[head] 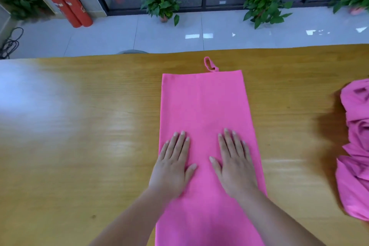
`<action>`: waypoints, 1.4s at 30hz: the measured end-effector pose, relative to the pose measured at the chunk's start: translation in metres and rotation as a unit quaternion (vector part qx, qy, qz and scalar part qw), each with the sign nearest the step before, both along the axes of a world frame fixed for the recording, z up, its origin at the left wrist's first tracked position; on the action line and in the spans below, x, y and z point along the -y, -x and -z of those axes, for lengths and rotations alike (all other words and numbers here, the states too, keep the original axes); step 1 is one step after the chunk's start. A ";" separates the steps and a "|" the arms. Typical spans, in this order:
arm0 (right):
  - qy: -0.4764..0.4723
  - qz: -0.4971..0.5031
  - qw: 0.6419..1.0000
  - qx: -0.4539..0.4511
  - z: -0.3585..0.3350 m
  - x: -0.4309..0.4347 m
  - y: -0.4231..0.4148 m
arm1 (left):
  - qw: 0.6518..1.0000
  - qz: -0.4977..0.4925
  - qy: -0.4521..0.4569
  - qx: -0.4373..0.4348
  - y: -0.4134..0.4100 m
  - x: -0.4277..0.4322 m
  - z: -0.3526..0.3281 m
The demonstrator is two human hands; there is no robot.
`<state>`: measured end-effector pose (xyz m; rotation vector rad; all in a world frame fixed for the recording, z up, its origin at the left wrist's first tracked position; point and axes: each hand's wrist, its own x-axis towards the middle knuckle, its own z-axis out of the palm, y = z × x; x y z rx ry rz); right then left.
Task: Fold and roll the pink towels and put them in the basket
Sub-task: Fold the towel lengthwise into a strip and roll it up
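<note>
Towel (203,106) lies mid-table, long axis near-to-far, loop at far end. Left hand (172,166) and right hand (234,164) are pressed flat, fingers spread, on near half; rolling judged to run far.

Plain hot-pink towel (205,106), yellow-brown wood-grain table (79,126), red extinguishers (68,6), green plants (159,2).

Wooden table (79,126): flat towel (203,102), crumpled towels (357,146)

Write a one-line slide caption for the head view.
Left hand and right hand press flat on a long pink towel on the wooden table; crumpled pink towels lie at right.
</note>
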<state>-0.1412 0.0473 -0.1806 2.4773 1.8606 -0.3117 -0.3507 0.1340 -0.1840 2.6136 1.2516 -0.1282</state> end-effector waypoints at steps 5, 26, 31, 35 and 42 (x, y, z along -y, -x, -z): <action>0.019 0.019 1.000 0.014 0.013 -0.004 -0.027 | 0.999 -0.012 -0.021 -0.032 0.005 -0.017 0.012; 0.078 0.025 0.997 -0.014 -0.005 -0.046 -0.035 | 0.995 -0.019 0.026 -0.092 -0.042 -0.053 -0.016; 0.019 0.019 1.000 0.011 -0.003 0.025 0.009 | 1.000 0.002 0.007 -0.006 -0.006 0.020 -0.004; 0.022 0.048 0.999 0.008 0.009 0.046 0.006 | 1.000 -0.006 -0.016 0.005 0.014 0.027 0.008; 0.035 0.055 0.998 0.010 0.007 -0.014 -0.013 | 0.999 -0.018 0.008 -0.049 -0.023 -0.024 -0.001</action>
